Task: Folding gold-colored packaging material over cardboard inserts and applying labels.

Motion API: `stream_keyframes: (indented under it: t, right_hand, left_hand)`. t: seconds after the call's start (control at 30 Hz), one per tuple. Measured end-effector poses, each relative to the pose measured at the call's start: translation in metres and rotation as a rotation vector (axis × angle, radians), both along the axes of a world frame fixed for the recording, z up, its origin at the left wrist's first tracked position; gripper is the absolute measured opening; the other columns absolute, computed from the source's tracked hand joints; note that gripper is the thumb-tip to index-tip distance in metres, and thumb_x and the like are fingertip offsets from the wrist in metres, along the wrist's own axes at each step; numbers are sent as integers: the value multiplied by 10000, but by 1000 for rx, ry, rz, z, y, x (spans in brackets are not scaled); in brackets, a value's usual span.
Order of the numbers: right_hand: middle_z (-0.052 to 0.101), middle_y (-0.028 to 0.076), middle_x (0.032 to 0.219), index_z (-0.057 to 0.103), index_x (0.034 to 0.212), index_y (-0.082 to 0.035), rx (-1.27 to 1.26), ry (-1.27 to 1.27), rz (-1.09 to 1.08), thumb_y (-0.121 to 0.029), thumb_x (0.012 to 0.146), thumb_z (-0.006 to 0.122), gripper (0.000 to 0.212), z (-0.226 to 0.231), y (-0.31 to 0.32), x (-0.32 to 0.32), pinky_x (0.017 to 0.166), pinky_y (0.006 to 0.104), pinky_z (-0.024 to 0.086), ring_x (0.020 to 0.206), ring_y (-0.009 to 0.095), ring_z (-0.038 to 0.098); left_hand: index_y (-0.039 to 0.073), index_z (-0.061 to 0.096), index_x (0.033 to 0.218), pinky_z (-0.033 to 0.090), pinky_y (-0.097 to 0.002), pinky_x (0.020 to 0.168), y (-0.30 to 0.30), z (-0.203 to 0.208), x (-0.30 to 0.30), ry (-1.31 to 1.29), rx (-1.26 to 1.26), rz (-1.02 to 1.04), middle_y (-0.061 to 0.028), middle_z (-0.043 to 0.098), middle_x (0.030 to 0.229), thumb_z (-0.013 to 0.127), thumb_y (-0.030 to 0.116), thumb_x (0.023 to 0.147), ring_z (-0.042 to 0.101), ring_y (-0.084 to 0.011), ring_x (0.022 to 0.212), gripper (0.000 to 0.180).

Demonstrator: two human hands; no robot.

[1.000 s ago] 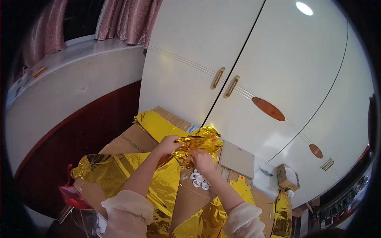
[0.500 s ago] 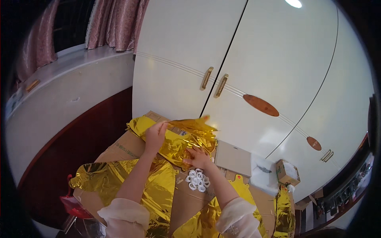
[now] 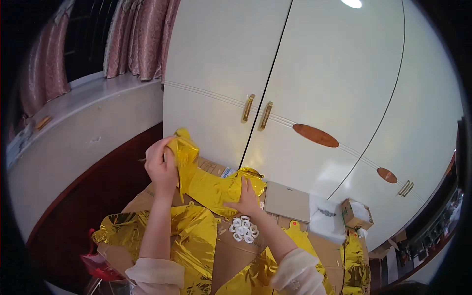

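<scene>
A flat gold foil balloon [image 3: 209, 189] lies at the far side of the cardboard, its left end lifted and bunched up. My left hand [image 3: 162, 162] is closed round that raised end. On the balloon's right part rests my right hand [image 3: 246, 199], thumb and fingers apart, pressing on the foil. Just below it is a pile of small white rings [image 3: 243, 228]. A second gold foil balloon [image 3: 194, 241] is spread under my left forearm, and another [image 3: 295, 233] lies partly beneath my right forearm.
Flattened cardboard [image 3: 226, 265] covers the work surface. Beyond it stands a white cabinet [image 3: 206, 118] with gold handles. To the right are a grey flat board [image 3: 286, 202], a small open carton [image 3: 357, 213] and more gold foil [image 3: 355, 260]. A red item [image 3: 96, 263] is at the lower left.
My left hand has moved left and up, pulling the balloon's end over with it. The right hand stays on the foil, its fingers now pointing more upward. The view has shifted slightly.
</scene>
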State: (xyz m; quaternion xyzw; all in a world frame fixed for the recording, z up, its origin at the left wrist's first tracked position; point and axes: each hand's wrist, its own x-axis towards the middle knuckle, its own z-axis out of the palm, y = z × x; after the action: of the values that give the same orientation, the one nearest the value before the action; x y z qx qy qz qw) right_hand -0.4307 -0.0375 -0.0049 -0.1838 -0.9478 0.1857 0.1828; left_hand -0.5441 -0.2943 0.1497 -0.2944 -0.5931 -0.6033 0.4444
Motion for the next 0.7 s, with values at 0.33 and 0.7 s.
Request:
stream_keyframes:
  t: [0.33, 0.7]
  right_hand:
    - [257, 286, 1482, 84, 1510, 33, -279, 433, 321, -286, 685, 873, 1185, 85, -145, 93, 1125, 469, 302, 1364, 415, 317]
    - [676, 105, 1014, 645, 1015, -60, -110, 777, -105, -78, 869, 663, 148, 144, -81, 244, 865, 385, 458, 963, 309, 613]
  left_hand:
    - [79, 655, 894, 423, -370, 784, 30, 37, 86, 353, -400, 94, -23, 664, 799, 692, 108, 820, 634, -207, 800, 88]
    - [52, 674, 888, 472, -407, 810, 10, 78, 137, 232, -698, -413, -78, 673, 887, 655, 118, 842, 595, -282, 889, 83]
